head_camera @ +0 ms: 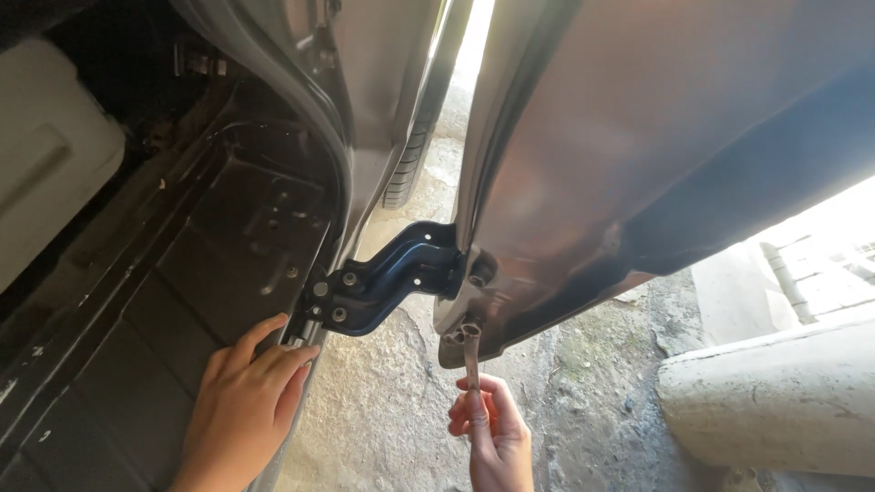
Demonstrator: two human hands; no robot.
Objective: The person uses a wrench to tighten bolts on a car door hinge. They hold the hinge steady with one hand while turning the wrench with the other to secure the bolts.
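A dark metal door hinge (392,278) with bolts links the car body sill to an open grey car door (638,155). My right hand (492,433) grips a slim metal wrench (471,351) held upright, its ring end set on a bolt at the door's lower front corner. My left hand (246,401) rests flat on the edge of the black sill (182,273), fingers spread, just below the hinge's body-side bolts. It holds nothing.
A tyre (410,164) shows through the gap between body and door. Rough concrete ground (401,410) lies below. A concrete block (775,392) sits at the right. A pale seat or panel (46,155) is at the far left inside the car.
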